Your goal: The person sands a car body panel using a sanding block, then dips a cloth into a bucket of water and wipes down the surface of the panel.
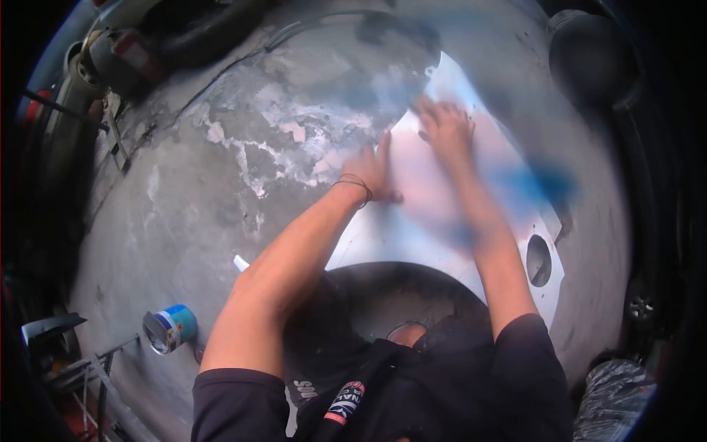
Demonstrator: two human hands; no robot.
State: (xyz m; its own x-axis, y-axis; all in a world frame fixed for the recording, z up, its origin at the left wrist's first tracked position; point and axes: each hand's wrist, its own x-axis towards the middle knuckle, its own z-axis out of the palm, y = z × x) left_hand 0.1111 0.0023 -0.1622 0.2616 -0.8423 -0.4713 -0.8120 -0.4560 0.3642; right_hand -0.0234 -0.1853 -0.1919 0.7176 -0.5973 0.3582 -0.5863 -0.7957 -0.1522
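A white car fender with a wide pinkish filler patch lies in front of me, its curved wheel-arch cutout towards my body. At its left edge is my left hand, thumb out over the panel and index finger pointing up along the rim. The other fingers close around that edge. My right hand rests on the upper part of the fender, fingers stretched out and slightly blurred. Whether anything thin lies beneath its fingertips is hidden.
On the floor at lower left stands a blue can, beside a metal frame. A dark round object is at upper right, and a plastic-wrapped item at lower right. White and pink residue marks the concrete.
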